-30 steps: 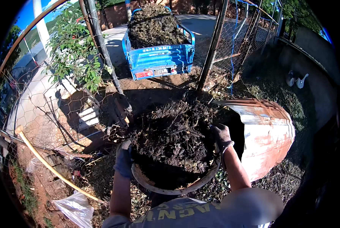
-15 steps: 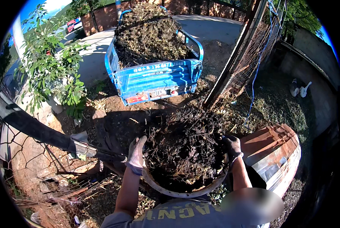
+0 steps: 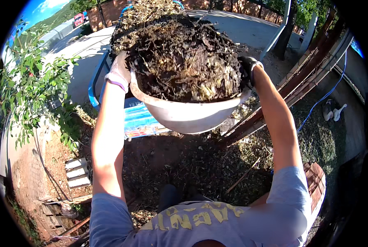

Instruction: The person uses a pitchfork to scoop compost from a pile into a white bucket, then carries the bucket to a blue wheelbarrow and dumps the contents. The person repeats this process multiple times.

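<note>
Left hand [image 3: 120,71], right hand [image 3: 249,68]: gloved, curled
White round tub [image 3: 188,116]: gripped between fingers
Brown leaf heap [image 3: 188,61]: tilting could spill it

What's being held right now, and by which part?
A white basin heaped with dark plant matter, gripped at opposite sides of its rim by left hand and right hand.

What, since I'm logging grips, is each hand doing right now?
Left hand: closed, holding the white basin by its left side.
Right hand: closed, holding its right side.

Left hand [image 3: 120,71], right hand [image 3: 246,68] outstretched
</note>
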`<state>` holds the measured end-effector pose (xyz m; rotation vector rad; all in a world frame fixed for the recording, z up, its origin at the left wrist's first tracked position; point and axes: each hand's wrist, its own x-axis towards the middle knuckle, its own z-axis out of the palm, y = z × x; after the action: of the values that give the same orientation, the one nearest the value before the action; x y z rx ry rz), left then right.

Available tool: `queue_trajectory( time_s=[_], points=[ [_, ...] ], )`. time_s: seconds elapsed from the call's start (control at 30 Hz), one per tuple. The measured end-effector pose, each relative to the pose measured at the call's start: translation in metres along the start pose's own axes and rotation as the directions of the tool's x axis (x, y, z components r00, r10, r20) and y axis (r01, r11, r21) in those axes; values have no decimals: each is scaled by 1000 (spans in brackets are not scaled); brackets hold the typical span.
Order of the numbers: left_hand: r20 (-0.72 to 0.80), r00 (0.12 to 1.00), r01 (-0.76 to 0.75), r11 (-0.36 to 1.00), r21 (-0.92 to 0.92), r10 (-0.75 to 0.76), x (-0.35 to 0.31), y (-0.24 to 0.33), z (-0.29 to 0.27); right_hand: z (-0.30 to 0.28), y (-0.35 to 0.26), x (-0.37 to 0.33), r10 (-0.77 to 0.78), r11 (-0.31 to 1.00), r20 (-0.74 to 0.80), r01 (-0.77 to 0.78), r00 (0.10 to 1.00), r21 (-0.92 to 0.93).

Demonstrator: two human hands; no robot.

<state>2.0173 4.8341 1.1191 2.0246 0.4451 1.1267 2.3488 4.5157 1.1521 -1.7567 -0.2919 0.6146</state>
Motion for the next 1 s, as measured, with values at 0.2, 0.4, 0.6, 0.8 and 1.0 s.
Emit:
queue_trajectory(
  time_s=[0.2, 0.4, 0.6, 0.8, 1.0],
  points=[
    [285, 915, 402, 710, -578, -287, 29, -168, 58, 19, 88, 154, 59, 846, 99, 2, 993, -532],
    [365, 931, 161, 883, -441, 13, 64, -186, 65, 37, 110, 197, 76, 789, -56, -94, 996, -607],
    [382, 924, 171, 904, -391, -9, 99, -185, 61, 68, 84, 198, 265, 955, -10, -264, 964, -135],
    [496, 829, 534, 629, -566, -257, 120, -158, 56, 82, 74, 195, 249, 959, -35, -251, 968, -132],
    [285, 954, 211, 881, -423, -91, 128, -117, 24, 80, 20, 170, 153, 984, -40, -156, 987, -90]
  ],
)
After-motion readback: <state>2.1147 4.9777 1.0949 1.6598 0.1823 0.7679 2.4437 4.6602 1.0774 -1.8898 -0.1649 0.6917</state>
